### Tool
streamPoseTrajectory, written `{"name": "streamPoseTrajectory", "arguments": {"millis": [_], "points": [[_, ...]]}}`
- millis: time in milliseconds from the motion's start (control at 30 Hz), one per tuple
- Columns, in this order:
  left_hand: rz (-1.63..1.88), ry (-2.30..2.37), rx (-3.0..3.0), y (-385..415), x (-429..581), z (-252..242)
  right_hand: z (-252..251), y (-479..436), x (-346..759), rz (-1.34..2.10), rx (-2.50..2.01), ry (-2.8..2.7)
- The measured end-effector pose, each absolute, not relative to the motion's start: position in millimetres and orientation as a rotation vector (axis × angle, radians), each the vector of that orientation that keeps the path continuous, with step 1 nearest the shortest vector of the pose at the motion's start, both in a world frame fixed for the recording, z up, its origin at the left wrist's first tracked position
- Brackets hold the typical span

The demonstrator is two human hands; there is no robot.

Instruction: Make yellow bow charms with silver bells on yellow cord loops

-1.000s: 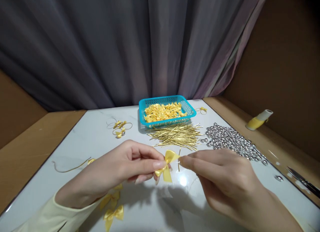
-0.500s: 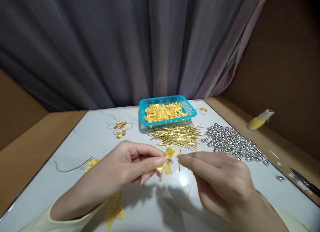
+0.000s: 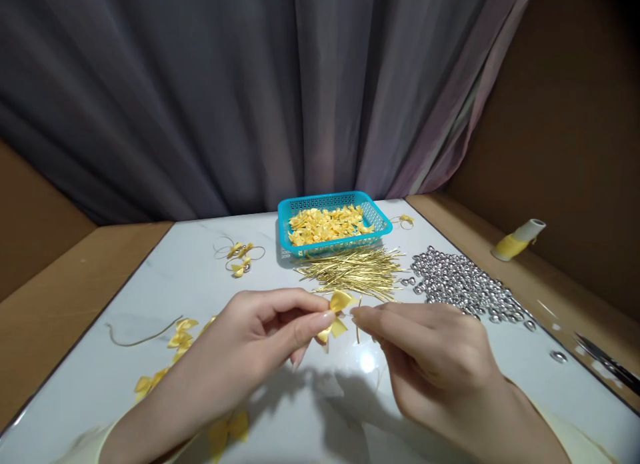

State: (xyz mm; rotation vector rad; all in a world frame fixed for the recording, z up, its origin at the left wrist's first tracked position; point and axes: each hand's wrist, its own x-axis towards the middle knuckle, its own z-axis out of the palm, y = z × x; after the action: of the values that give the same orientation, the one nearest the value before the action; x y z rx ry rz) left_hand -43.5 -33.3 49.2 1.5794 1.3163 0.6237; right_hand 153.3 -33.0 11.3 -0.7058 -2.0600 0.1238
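Note:
My left hand is closed, with thumb and fingers pinching a yellow ribbon bow in front of me above the table. My right hand is closed too, its thumb and forefinger pressed together just to the right of the bow. A faint thin pale line shows between the bow and those fingertips; what the right fingers grip is too small to make out. A short gold strip shows at the right fingertips, and I cannot tell whether it is held or lies behind them. More yellow bows lie by my left forearm, partly covered.
Beyond my hands, a blue basket holds yellow bows, with a pile of gold strips before it. Small silver pieces are heaped at right. Bows with thin loops lie left. A yellow spool and dark scissors-like tool lie right.
My left hand has shifted slightly and the bow has turned a little in its pinch. More bows beside the left forearm have come into sight. The right hand has barely moved.

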Motion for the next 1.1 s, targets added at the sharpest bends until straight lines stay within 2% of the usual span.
{"name": "streamPoseTrajectory", "arguments": {"millis": [200, 267, 333, 433, 500, 567, 800, 1100], "points": [[0.705, 1.233, 1.903, -33, -50, 50, 31, -22, 158, 0.825, -0.899, -2.138], [0.759, 1.243, 2.035, -31, -53, 48, 33, -19, 158, 0.911, -0.9, -2.13], [0.83, 1.369, 2.045, -28, -55, 48, 30, -20, 156, 0.747, -0.848, -2.092], [0.815, 1.545, 1.894, -26, -54, 49, 16, -24, 152, 0.181, -0.767, -2.035], [0.746, 1.487, 1.812, -26, -53, 51, 5, -26, 149, -0.134, -0.721, -2.018], [0.691, 1.38, 1.745, -27, -51, 52, -2, -27, 146, -0.28, -0.68, -2.033], [0.706, 1.242, 1.636, -29, -50, 50, -5, -26, 141, -0.25, -0.644, -2.055], [0.599, 1.225, 1.65, -30, -53, 57, 11, -30, 144, 0.155, -0.625, -2.006]]}}
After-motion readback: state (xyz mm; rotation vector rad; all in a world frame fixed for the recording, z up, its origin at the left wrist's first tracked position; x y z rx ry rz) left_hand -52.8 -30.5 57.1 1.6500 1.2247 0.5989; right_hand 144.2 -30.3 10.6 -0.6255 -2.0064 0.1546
